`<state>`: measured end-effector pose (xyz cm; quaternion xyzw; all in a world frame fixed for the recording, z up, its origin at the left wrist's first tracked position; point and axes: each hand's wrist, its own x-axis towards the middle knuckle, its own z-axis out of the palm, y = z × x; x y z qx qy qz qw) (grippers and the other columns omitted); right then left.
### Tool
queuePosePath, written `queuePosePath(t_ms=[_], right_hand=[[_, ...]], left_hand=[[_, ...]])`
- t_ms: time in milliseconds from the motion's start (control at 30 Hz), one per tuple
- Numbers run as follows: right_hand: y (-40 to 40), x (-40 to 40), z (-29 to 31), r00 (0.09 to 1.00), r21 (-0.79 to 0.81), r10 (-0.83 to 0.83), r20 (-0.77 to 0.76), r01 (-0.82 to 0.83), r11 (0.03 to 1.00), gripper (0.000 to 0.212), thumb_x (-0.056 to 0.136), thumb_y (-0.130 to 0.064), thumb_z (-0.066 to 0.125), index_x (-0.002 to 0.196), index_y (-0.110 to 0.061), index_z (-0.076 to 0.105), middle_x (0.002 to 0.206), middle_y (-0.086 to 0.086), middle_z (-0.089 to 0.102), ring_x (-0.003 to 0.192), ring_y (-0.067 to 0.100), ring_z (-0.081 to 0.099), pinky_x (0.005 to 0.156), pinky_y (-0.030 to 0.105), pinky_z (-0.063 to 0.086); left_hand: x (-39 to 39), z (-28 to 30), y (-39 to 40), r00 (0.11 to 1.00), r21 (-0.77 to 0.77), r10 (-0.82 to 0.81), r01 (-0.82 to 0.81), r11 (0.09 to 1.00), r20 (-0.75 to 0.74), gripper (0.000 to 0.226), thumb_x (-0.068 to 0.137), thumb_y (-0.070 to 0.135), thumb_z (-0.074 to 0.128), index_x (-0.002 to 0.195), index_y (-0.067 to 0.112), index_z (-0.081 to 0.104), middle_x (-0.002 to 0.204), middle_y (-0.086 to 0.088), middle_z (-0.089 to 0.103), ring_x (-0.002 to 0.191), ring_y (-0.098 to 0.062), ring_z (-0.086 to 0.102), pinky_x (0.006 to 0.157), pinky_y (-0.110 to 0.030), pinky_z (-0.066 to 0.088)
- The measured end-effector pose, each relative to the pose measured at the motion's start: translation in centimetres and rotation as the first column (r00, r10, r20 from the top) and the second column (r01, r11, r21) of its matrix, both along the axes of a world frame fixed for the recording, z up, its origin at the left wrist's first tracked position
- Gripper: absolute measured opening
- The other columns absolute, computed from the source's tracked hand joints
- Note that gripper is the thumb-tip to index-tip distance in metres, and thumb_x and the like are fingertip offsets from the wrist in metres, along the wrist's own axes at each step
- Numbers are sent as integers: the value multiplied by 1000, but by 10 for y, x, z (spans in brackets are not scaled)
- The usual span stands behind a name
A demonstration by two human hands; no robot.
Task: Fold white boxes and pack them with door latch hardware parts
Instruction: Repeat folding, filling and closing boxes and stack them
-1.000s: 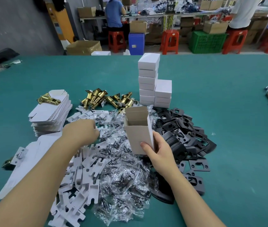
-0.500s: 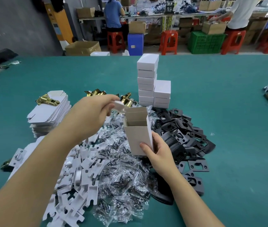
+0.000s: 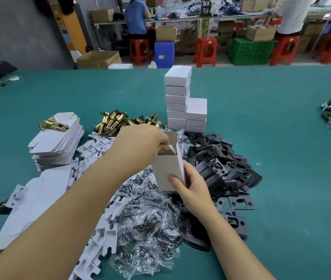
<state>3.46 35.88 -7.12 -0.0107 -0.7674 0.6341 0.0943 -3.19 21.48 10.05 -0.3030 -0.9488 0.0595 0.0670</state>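
We are on the packing step: our right hand [image 3: 193, 188] grips the open white box [image 3: 167, 172] upright above the bagged screws [image 3: 148, 217], while our left hand [image 3: 140, 142] pinches a white insert [image 3: 169, 148] into its mouth. Next we judge it needs seating, then a brass latch [image 3: 112, 121] from behind the box.

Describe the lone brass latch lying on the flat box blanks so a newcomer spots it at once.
Start at the green table and find the stack of flat white box blanks at its left. On top lies a single brass latch. The other brass latches lie heaped directly on the table, further right.
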Motion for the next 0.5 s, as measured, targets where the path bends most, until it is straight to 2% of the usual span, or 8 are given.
queuePosePath(t_ms=[100,200,300,400,500], right_hand=[[0,-1,0,1000,-4,9,0,-9,1000,40,92,-40,67,130,-34,59,112,-15,70,103,9,67,88,42,59],[-1,0,1,1000,-12,14,-4,-14,1000,42,90,-45,66,130,-33,59,112,-15,70,103,9,67,86,36,60],[-2,1,2,1000,-17,8,-9,-8,1000,42,89,-48,65,128,-33,60,111,-17,70,101,7,67,81,26,58],[0,-1,-1,1000,-22,9,-2,-9,1000,37,94,-37,66,130,-32,60,112,-16,70,102,8,67,84,30,58],[1,-1,-1,1000,-25,18,12,-18,1000,35,96,-32,67,130,-32,59,111,-17,70,102,7,67,83,27,58]], left_hand=[[-1,3,12,996,-125,34,-23,992,86,35,106,19,47,123,44,64,121,10,64,109,-21,62,84,-36,55],[-2,2,20,989,-167,53,-30,986,136,38,105,17,45,120,46,65,116,7,66,107,-23,63,83,-36,54],[-3,-4,19,994,-70,5,2,998,108,30,104,23,48,114,42,68,106,7,69,101,-21,63,76,-33,50],[-7,-6,16,999,48,-7,5,999,43,19,101,36,54,109,41,70,95,8,68,93,-19,61,69,-28,39],[-8,-8,14,997,89,9,-3,996,-71,21,104,40,49,109,33,68,97,6,69,90,-22,63,69,-32,46]])
